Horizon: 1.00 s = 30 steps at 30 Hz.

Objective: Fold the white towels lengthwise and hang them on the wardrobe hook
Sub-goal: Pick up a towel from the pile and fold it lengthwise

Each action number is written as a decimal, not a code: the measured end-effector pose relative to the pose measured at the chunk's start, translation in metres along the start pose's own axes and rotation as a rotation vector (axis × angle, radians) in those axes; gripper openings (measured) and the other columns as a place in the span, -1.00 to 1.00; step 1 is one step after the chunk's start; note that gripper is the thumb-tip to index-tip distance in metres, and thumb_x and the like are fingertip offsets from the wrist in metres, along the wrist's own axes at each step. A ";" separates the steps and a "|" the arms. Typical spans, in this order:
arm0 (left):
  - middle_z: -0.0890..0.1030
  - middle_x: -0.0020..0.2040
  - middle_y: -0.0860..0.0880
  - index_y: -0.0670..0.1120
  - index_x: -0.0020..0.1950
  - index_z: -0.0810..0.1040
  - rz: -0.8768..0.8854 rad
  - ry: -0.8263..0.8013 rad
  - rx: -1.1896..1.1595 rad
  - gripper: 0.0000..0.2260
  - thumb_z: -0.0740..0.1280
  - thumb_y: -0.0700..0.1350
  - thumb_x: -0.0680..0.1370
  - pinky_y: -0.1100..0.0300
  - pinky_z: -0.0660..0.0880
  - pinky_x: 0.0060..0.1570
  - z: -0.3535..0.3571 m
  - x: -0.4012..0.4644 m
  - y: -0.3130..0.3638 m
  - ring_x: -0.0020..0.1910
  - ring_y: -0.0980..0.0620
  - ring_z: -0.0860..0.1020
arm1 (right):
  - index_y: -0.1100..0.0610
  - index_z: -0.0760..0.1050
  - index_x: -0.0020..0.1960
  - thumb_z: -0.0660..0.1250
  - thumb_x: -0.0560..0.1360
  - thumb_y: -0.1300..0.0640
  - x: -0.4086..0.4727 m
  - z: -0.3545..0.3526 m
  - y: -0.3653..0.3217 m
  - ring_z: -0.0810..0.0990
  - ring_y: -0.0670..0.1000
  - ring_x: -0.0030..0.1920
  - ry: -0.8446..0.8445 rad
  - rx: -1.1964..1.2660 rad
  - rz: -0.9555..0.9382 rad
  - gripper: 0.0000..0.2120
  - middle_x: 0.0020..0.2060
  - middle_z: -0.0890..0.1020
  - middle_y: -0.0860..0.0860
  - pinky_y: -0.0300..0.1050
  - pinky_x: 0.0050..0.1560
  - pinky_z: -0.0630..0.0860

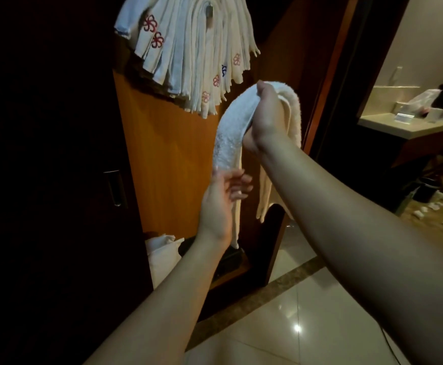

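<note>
Right hand [266, 114], just right of centre, grips a folded white towel [230, 135] at its bend; both ends hang down. Left hand [223, 198], at 6 o'clock from the right hand, fingers straight and relaxed, touches the towel's hanging front length. At 12 o'clock, a bundle of hung towels [188, 56] drapes over the hook [209, 12] on the orange wardrobe panel [167, 159]. Embroidered flower motifs in red and blue mark their ends; no readable writing. Wardrobe floor at 7 o'clock holds a white bag [162, 254]. Vanity counter [404, 125] at 3 o'clock.
</note>
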<state>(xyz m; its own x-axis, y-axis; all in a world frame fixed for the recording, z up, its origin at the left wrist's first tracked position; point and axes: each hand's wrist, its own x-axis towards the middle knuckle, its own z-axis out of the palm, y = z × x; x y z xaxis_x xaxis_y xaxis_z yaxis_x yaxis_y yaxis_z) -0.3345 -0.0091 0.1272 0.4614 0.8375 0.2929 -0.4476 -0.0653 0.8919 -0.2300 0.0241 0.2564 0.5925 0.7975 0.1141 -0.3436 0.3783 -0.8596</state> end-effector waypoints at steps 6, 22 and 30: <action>0.25 0.60 -0.06 -0.03 0.64 0.13 -0.073 -0.178 -0.148 -0.23 -0.34 0.34 0.58 0.01 0.12 0.56 0.045 0.050 0.024 0.58 0.01 0.20 | 0.18 0.36 0.46 0.26 0.54 -0.17 0.022 0.026 -0.008 0.44 0.14 0.37 -0.058 -0.149 -0.006 -0.39 0.40 0.47 0.19 0.18 0.47 0.33; 0.58 0.30 0.03 0.03 0.33 0.50 0.132 0.394 -0.385 -0.42 0.16 0.42 0.54 0.03 0.30 0.33 0.052 0.235 0.039 0.34 0.04 0.49 | 0.08 0.40 0.47 0.16 0.49 -0.35 0.168 -0.016 -0.041 0.45 -0.05 0.27 -0.204 -0.549 -0.237 -0.29 0.39 0.48 -0.01 -0.04 0.27 0.31; 0.72 0.08 -0.03 -0.03 0.27 0.58 0.268 0.449 -0.047 -0.54 0.19 0.24 0.57 0.09 0.63 -0.01 0.042 0.315 0.096 0.05 0.01 0.69 | -0.13 0.54 0.05 0.11 0.51 -0.46 0.265 -0.041 -0.084 0.56 -0.27 -0.13 -0.199 -0.557 -0.288 -0.53 -0.18 0.65 -0.25 -0.16 0.06 0.30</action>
<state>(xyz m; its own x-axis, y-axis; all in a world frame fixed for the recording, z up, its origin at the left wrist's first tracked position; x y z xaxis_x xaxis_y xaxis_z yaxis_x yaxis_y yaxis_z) -0.1997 0.2252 0.3194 -0.0431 0.9454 0.3231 -0.5435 -0.2935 0.7864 -0.0141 0.1847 0.3386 0.4402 0.7927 0.4217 0.2687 0.3318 -0.9042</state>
